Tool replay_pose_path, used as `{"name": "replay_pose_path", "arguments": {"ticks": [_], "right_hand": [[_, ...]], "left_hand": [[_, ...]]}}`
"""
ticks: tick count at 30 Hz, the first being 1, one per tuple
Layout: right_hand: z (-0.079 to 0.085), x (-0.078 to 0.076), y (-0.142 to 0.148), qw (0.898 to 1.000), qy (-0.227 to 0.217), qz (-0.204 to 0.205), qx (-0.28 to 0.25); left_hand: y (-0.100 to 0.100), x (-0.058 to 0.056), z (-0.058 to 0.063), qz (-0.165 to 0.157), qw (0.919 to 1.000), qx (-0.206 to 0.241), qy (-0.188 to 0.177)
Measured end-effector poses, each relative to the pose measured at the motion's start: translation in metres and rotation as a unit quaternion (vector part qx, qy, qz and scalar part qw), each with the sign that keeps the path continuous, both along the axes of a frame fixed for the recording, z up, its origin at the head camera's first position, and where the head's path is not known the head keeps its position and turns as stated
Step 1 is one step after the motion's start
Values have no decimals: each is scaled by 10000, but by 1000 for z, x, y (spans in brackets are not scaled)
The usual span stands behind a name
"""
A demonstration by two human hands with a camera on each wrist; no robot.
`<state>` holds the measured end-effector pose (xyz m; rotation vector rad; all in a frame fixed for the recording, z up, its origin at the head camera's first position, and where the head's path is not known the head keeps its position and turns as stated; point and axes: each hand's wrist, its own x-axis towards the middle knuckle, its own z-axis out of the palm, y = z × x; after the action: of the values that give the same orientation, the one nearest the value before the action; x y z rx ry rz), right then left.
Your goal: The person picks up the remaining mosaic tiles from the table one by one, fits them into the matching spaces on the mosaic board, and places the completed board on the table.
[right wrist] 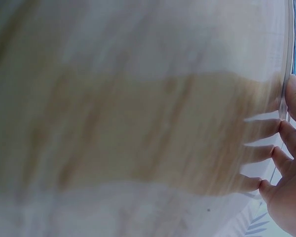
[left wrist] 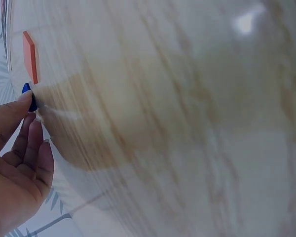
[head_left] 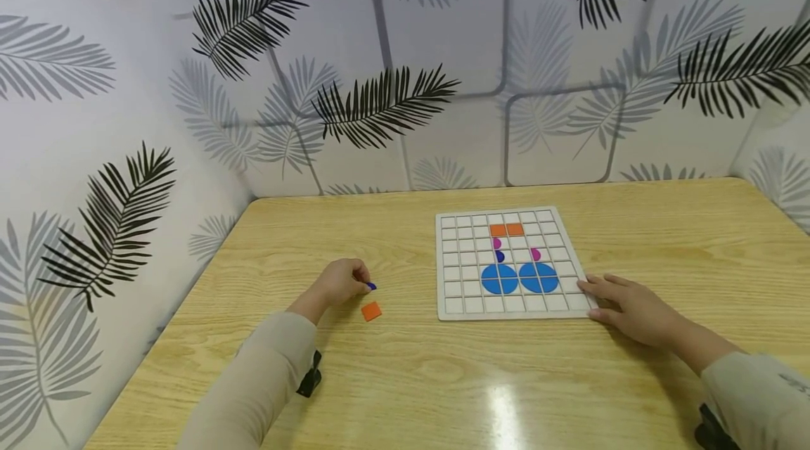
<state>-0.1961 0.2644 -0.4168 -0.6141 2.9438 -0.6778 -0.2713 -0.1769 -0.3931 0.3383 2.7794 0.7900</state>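
Observation:
My left hand [head_left: 342, 281] pinches a small dark blue piece [left wrist: 27, 96] between thumb and fingertips, low over the wood table. Just in front of it lies a loose orange square [head_left: 371, 311], seen nearly edge-on in the left wrist view. To the right sits a white grid board [head_left: 452, 306]. On it are two orange squares [head_left: 507, 230] side by side, magenta half circles [head_left: 496, 243], a dark blue half circle [head_left: 500, 256] and two large blue circles [head_left: 499, 279]. My right hand [head_left: 639, 309] rests with extended fingers at the board's near right corner.
The wood table [head_left: 405, 373] runs back to a wall [head_left: 443, 148] with a leaf pattern. Another wall [head_left: 126, 225] closes off the left side. A dark wrist strap [head_left: 310, 374] shows under the left sleeve.

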Motion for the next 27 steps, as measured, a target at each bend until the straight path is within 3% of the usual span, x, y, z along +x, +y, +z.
{"name": "replay_pose_path", "arguments": {"ticks": [14,22,27], "right_hand": [[0,1,-1,9998,149,99,-12],[-1,0,-1,9999,89,73,-41],[0,0,-1,10000,44,32,-17]], "left_hand": [[3,4,6,102,9982,591,41],[24,5,18,87,9944,1056,45],[39,4,24,-79,9900,1407,-54]]}}
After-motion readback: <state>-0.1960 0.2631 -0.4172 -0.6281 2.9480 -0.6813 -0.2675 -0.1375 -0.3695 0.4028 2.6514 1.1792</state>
